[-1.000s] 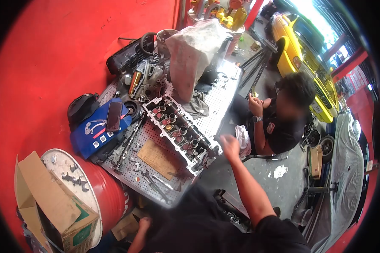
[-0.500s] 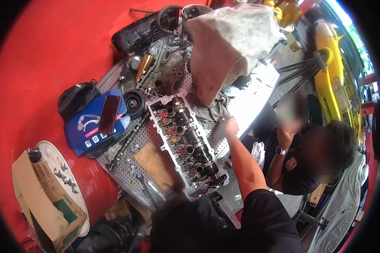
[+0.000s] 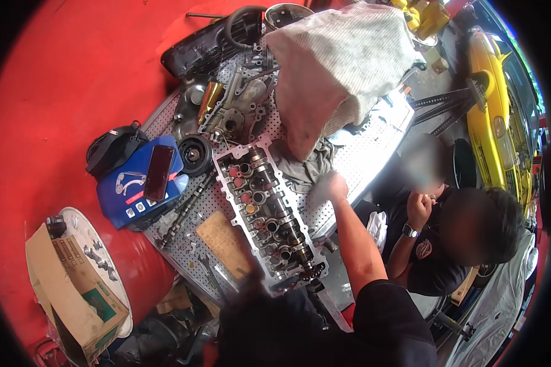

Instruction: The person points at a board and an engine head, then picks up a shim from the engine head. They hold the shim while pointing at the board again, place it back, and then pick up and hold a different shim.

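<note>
"So, where is our right hand (image 3: pixel 332 187)?"

"Just right of the cylinder head (image 3: pixel 269 214), by the grey cloth (image 3: pixel 306 171). It's blurred; we can't tell whether its fingers grip anything. Our left hand we can't see."

"And the cylinder head itself?"

"On the perforated table (image 3: pixel 376 150), its open body holding a dark shaft (image 3: pixel 281 207) along the right side."

"What containers do we have?"

"Left of the cylinder head, a cardboard box (image 3: pixel 58 284) on a red drum (image 3: pixel 146 263); we can't make out its contents. Well beyond the cylinder head, yellow bottles (image 3: pixel 431 19) sit in a round bin (image 3: pixel 432 42)."
</note>
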Tool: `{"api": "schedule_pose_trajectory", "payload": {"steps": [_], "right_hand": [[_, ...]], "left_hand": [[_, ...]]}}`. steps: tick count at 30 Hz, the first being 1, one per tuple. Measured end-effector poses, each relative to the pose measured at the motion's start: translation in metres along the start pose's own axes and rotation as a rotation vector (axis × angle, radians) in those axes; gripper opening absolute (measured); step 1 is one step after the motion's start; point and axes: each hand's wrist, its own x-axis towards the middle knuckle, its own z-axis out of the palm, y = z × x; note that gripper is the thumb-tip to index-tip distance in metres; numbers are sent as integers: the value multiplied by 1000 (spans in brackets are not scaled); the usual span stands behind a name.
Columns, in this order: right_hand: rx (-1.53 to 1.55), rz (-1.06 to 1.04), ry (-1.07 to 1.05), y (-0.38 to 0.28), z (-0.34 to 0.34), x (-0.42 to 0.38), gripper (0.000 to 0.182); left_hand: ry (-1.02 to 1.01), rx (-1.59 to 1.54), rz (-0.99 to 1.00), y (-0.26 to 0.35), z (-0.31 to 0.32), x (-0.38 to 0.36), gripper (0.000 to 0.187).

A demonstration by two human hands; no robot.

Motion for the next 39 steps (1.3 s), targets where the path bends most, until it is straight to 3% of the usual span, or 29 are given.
{"api": "schedule_pose_trajectory", "payload": {"steps": [3, 8, 11, 15, 18, 21, 27, 28, 31, 35, 39], "right_hand": [[82, -44, 35, 4, -5, -6, 21], [403, -120, 10, -11, -1, 8, 24], [759, -183, 69, 8, 71, 70, 27], [340, -191, 119, -26, 31, 34, 20], [405, -170, 217, -34, 30, 21, 20], [686, -148, 172, -12, 61, 39, 19], [560, -228, 234, -20, 41, 31, 23], [613, -166, 220, -26, 34, 32, 22], [664, -209, 454, -40, 7, 42, 24], [808, 162, 521, -42, -14, 90, 22], [531, 145, 413, -31, -27, 112, 23]], "left_hand": [[-4, 37, -23, 21, -11, -7, 23], [13, 11, 11, 7, -3, -7, 24], [17, -42, 45, 9, -5, -4, 25], [1, 15, 30, 2, -4, -4, 25], [127, 59, 124, -62, 38, 6, 24], [77, 39, 43, -48, 31, 3, 22], [21, 11, 76, -37, 13, 14, 22], [16, 12, 72, -32, 10, 15, 22], [6, 15, 68, -20, 5, 22, 23], [-5, 18, 60, -12, 6, 27, 23], [-10, 23, 46, -5, 9, 31, 23]]}}
